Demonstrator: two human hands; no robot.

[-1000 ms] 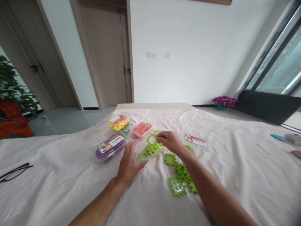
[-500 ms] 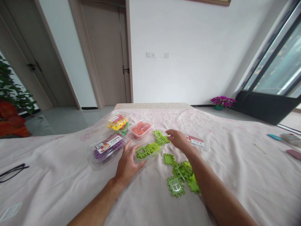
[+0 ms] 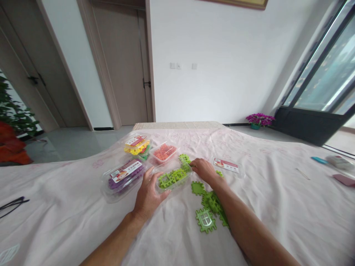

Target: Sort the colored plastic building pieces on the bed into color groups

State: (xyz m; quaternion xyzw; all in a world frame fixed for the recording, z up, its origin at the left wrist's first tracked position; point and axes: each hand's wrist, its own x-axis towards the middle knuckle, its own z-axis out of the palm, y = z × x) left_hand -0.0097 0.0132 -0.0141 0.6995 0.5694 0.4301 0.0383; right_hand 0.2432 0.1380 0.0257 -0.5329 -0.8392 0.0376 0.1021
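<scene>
My left hand [image 3: 148,191] grips the near left side of a clear plastic box [image 3: 174,187], thumb in front and fingers over the rim. Bright green interlocking toy pieces [image 3: 172,178] lie in the box. My right hand [image 3: 203,169] is at the box's right end with its fingers curled down; whatever lies under the fingertips is hidden. Just beyond them a loose green piece [image 3: 184,158] rests on the cloth. Closer to me, partly under my right forearm, is a cluster of green square pieces [image 3: 211,201], including one with a window shape [image 3: 206,220].
A closed box of purple pieces [image 3: 126,175] sits to the left. Behind stand a box of orange-red pieces [image 3: 164,152] and a box with yellow and green pieces [image 3: 137,147]. A labelled clear lid [image 3: 227,166] lies right. Glasses [image 3: 12,205] lie far left on the cloth.
My right hand has moved left and slightly down to the box's right end, and its fingers have curled in. My left hand keeps its hold on the box.
</scene>
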